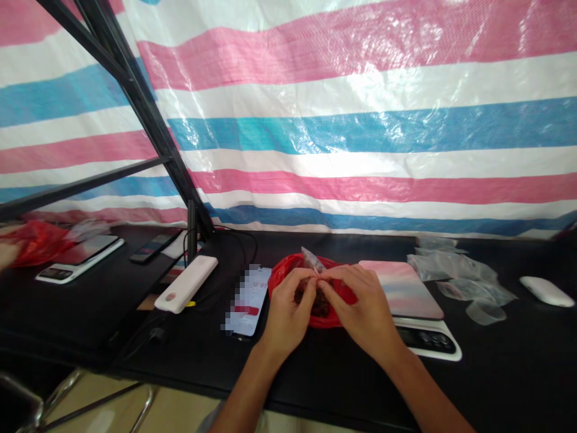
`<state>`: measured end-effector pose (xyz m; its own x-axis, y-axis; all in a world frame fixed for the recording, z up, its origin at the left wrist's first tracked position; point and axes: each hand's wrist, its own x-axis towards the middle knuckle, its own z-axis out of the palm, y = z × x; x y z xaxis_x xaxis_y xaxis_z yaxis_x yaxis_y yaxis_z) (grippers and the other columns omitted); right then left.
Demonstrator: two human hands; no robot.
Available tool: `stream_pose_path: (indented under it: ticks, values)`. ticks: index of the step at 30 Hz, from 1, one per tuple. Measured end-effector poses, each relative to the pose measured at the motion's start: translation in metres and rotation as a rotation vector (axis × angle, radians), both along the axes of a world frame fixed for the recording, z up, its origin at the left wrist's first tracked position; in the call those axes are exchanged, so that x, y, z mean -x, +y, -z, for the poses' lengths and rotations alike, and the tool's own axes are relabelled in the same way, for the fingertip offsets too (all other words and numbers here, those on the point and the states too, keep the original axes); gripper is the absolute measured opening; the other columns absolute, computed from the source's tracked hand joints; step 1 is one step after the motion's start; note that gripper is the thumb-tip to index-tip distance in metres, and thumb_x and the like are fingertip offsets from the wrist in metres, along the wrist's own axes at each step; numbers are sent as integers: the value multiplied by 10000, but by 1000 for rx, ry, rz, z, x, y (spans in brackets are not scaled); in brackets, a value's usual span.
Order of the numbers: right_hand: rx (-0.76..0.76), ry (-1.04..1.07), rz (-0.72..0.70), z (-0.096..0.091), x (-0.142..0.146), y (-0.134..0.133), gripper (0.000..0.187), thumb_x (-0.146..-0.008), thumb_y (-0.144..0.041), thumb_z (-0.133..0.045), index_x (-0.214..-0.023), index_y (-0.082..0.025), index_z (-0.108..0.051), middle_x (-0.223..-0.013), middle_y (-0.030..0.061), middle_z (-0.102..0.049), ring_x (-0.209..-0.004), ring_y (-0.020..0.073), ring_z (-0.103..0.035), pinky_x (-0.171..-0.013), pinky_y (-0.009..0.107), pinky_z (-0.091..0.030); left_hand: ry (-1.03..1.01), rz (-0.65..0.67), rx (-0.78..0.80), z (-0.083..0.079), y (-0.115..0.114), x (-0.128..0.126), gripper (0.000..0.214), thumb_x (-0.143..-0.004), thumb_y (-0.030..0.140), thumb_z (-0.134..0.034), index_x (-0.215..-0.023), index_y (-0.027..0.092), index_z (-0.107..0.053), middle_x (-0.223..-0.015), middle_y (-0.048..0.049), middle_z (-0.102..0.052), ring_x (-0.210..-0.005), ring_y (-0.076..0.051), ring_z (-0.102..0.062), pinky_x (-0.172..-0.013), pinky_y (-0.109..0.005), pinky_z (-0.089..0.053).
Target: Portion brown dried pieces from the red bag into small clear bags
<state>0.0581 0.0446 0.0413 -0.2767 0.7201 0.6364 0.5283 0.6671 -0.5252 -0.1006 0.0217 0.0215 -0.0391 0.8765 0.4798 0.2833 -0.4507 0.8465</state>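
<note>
Both hands meet over a red plastic bag (283, 268) that stands open on the black table. Inside it lie dark brown small pieces (321, 305), too small to name. My left hand (288, 304) and my right hand (364, 307) pinch the edge of a small clear plastic bag (312, 260) between thumbs and forefingers. The clear bag tilts up and away beyond the fingertips; its contents are hard to make out. Just right of my right hand is a white kitchen scale (408, 291) with a shiny plate and dark display panel.
Several clear plastic bags (455, 267) lie right of the scale, near a white mouse-like object (546, 291). Left of the red bag are a lit phone (252, 300) and a white power bank (188, 284). Far left, another person's hand (8, 246) is by another scale (81, 258).
</note>
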Motion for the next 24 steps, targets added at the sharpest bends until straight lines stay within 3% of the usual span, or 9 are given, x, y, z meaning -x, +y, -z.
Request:
stream_pose_path:
  ticks: [4,10,12,17,21,24]
  values:
    - [-38,-12,36,1,2,-2,80,-955,-244,-642,-896,-257,-695,-885,-14,-755,-831,205,-637,-792,367,-376,115,-14,-47,-1,-2,1,142,-1008,200,-477,-957,220,-609,-901,-15,-644,-798,-152,-611,-729,-265,-477]
    - [-177,15,232,2,2,-4,106,-930,-254,-656,-830,-219,-658,-813,2,-728,-775,199,-637,-743,351,-360,165,-128,-45,3,-2,-6,137,-931,127,-490,-829,215,-515,-772,36,-514,-681,-122,-507,-645,-246,-379]
    - [-181,-5,248,1,0,-4,131,-972,-290,-614,-897,-219,-694,-861,12,-756,-806,203,-657,-765,355,-367,52,-158,-1,1,1,-9,136,-942,148,-476,-831,217,-514,-755,40,-523,-664,-121,-514,-637,-239,-391]
    - [-100,-148,254,-1,-5,-1,346,-1050,-337,-467,-1289,-212,-683,-851,40,-757,-812,228,-654,-796,381,-385,-260,-221,42,-8,6,-10,192,-974,213,-450,-790,214,-505,-754,29,-533,-723,-131,-519,-698,-234,-422]
    - [-23,-180,184,2,-4,0,440,-1080,-328,-372,-1456,-219,-573,-837,43,-746,-779,228,-622,-754,377,-404,-569,-102,167,-7,10,-10,169,-960,270,-479,-798,226,-458,-726,53,-491,-651,-115,-467,-603,-212,-377]
    - [-35,-124,169,3,-3,1,416,-1070,-339,-420,-1428,-225,-599,-917,45,-769,-806,226,-616,-761,377,-410,-731,-2,228,-4,12,-10,117,-924,246,-476,-815,232,-435,-760,49,-548,-647,-113,-511,-589,-210,-387]
